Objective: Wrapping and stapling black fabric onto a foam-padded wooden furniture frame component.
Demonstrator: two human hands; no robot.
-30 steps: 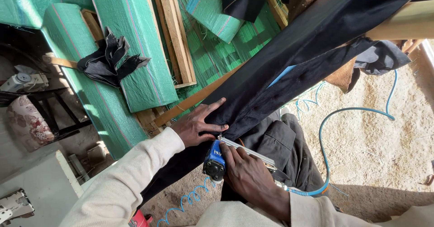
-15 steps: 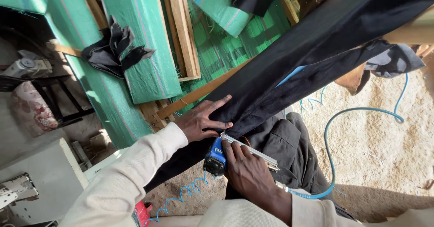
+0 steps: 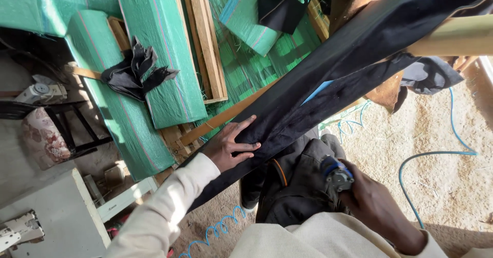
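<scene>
Black fabric [image 3: 328, 78] runs in a long taut band from the far right corner down toward the near left, stretched over a pale wooden rail [image 3: 452, 37] at the far right. The left hand [image 3: 231, 145] lies flat on the fabric's near-left stretch, fingers spread and pressing on the cloth, not gripping it. The right hand [image 3: 367, 199] is well apart from it, down in the lap to the near right, and it's wrapped tight around a blue-and-metal air tool [image 3: 336, 173], held clear of the fabric. A thin blue air hose [image 3: 426, 158] loops across the sandy floor [image 3: 441, 135] on the right, and a coiled blue stretch [image 3: 218, 230] lies near the left sleeve. Under the fabric sit the person's dark trousers [image 3: 303, 186]. Further out to the left, green-wrapped cushions [image 3: 154, 52] lean in a stack, with a bundle of black fabric scraps [image 3: 136, 70] draped on one. A bare wooden frame [image 3: 205, 37] stands between the cushions, and a wooden slat [image 3: 221, 119] pokes out just beside the left hand. Far left, a dark metal chair [image 3: 56, 124] with a patterned cushion [image 3: 41, 137].
</scene>
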